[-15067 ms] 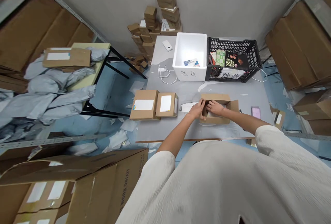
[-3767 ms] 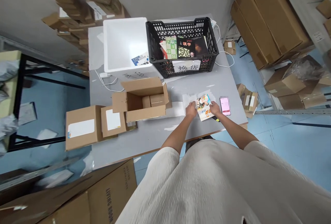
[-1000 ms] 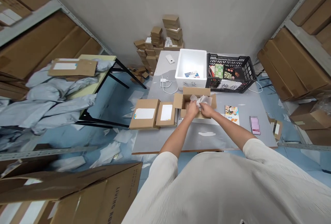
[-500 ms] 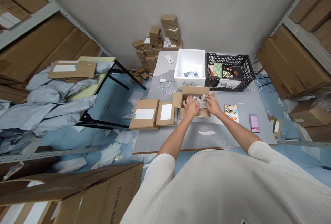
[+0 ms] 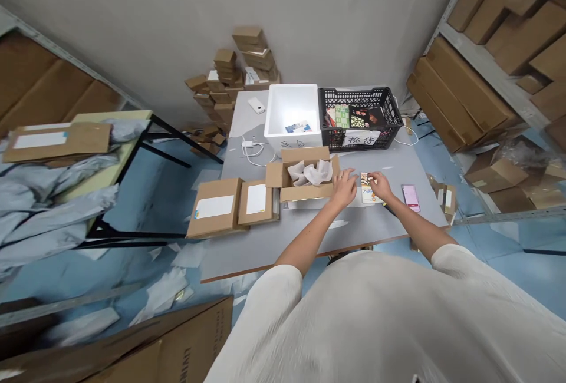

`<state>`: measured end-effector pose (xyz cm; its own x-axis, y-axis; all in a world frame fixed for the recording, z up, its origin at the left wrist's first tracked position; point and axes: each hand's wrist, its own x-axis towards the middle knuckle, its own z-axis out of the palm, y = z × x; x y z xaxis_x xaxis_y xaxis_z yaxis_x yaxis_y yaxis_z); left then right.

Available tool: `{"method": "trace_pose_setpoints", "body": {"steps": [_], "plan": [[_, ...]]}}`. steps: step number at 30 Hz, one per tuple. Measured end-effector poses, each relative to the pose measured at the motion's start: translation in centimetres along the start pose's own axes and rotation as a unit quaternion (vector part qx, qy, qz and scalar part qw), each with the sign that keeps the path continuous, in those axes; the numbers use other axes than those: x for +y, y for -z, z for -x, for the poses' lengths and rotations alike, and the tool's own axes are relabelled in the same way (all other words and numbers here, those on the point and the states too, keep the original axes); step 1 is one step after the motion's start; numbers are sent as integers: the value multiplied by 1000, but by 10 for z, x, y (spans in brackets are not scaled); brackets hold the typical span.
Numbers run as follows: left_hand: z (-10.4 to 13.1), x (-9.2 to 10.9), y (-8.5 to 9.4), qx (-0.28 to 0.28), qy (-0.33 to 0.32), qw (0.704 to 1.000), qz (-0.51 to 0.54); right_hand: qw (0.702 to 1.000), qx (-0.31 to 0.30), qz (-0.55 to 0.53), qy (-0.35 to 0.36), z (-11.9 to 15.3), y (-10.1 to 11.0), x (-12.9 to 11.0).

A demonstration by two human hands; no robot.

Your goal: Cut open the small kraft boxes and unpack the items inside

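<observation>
Since half a second ago, both hands have left the crumpled white packing paper (image 5: 316,174) in the open brown cardboard box (image 5: 307,194) and shifted right; the paper stays bunched inside the box.

The thin paperback with a bright illustrated cover (image 5: 369,195) lies on the grey rectangular surface (image 5: 265,244), to the right of the box. The right hand (image 5: 381,187) is at its far right part, fingers bent and drawn together; I cannot tell whether they pinch the cover or merely rest there. The left hand (image 5: 345,188) is just beside the box's right end, its fingers loosely spread and gripping nothing; whether they brush the box's flap is unclear.

A flat, flexible book like this probably handles best with a fingertip worked under one edge first, thumb on top, pressing lightly so the cover does not crease. The left fingers could usefully steady the opposite edge.

Farther right of the box lies a smartphone with a lit pink screen (image 5: 411,197). Behind the box stand a white foam bin (image 5: 315,140) and, to the right, a black perforated plastic crate (image 5: 332,139). Left of the box sits a small closed brown carton (image 5: 257,201).
</observation>
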<state>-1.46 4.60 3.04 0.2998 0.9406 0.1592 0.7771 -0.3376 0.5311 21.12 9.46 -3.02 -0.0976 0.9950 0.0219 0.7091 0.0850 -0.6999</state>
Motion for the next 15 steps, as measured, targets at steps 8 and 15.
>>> {"method": "trace_pose_setpoints", "body": {"steps": [8, 15], "plan": [[-3, 16, -77, -164, 66, 984, 27, 984, -46, 6, -171, 33, 25, 81], [-4, 18, -133, -291, 157, 943, 34, 963, -131, 9, -235, 44, 20, 121]]}}
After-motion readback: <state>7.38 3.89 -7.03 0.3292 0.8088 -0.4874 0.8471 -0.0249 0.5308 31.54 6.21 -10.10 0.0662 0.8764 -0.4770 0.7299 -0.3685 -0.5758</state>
